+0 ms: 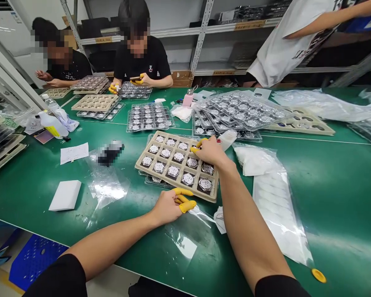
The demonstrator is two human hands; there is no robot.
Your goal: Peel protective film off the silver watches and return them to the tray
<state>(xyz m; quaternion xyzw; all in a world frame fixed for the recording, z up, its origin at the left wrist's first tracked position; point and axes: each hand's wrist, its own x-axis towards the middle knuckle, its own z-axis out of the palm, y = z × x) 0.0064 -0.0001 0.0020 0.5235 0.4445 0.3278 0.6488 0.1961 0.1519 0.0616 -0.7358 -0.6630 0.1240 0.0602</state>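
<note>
Step in hand, as judged: handling the round parts seated in the beige tray [148, 170] at mid-bench [343, 185]. The left hand [168, 205], fingers curled together, presses the tray's near edge. The right hand [210, 152], fingers pinched, touches the far-right pocket; any part held is hidden. Lifting one part calls for a precise fingertip pinch.

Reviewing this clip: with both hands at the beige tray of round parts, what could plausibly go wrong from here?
1. The beige tray rests on a clear tray beneath it; pressure from the right hand at the far edge could shift or tip the stack.
2. The left hand sits partly on a loose plastic bag, which may slide.
3. Reaching across could brush the round parts out of their pockets.
</note>
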